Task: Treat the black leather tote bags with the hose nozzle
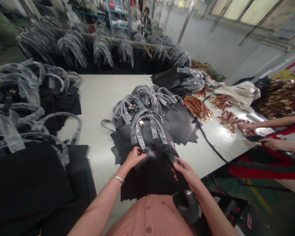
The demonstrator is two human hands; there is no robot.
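Note:
My left hand (135,158) pinches a small black tab with a metal fitting on a black bag panel (159,177), at the foot of a plastic-wrapped handle (139,136). My right hand (185,172) is wrapped round a black nozzle (171,158) on a thick hose (191,206). The nozzle's tip lies over the panel, near the other handle end; I cannot tell whether it touches. This panel tops a pile of similar black panels with wrapped handles. A gold clasp (142,123) shows between the handles.
Black panels with wrapped handles (17,147) fill the left side. More wrapped handles (102,49) hang from a rail behind the white table (100,88). Bundles of brown straps (198,108) lie on the right. A co-worker's hands (270,143) are at the right edge, beside another hose (275,167).

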